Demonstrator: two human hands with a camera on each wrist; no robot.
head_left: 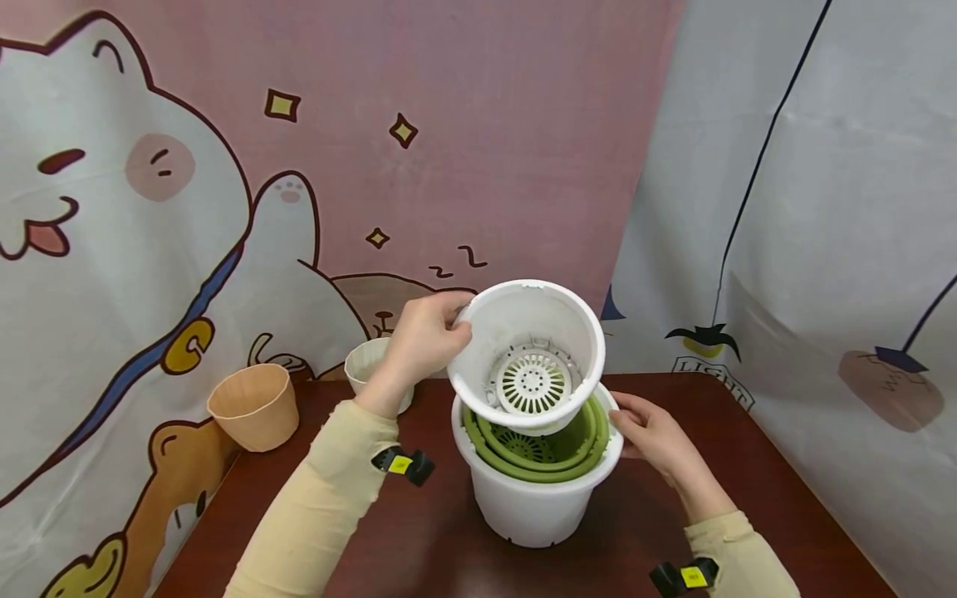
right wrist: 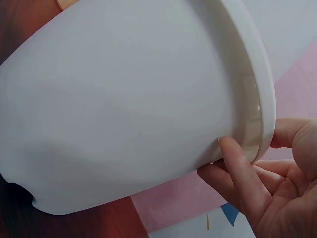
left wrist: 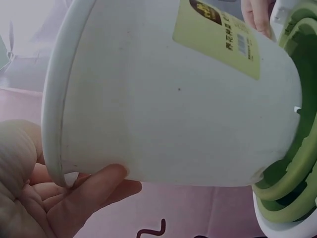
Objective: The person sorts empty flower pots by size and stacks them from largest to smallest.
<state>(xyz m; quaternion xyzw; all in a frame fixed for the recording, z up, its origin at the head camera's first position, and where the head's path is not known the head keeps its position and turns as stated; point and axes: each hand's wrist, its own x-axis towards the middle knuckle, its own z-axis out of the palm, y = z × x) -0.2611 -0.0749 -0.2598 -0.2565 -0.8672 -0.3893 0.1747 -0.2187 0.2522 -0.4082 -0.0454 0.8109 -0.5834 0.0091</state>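
Observation:
My left hand [head_left: 424, 339] grips the rim of a smaller white flowerpot [head_left: 478, 357], thumb on one side and fingers on the other. That pot is tilted, its slotted base showing inside, and a yellow-green label [left wrist: 218, 37] is on its outer wall. Below it stands a larger white flowerpot [head_left: 523, 511] on the table, with nested green pots [head_left: 478, 453] inside. The small pot's bottom overlaps the green rims; whether it touches them I cannot tell. With my right hand [head_left: 658, 436] I pinch the large pot's rim at its right side.
A peach-coloured pot [head_left: 257, 415] stands at the table's back left edge. Partly behind my left hand is a cream pot [head_left: 362, 365]. The dark red-brown table [head_left: 419, 531] meets a printed cloth backdrop [head_left: 508, 149] behind and on the sides.

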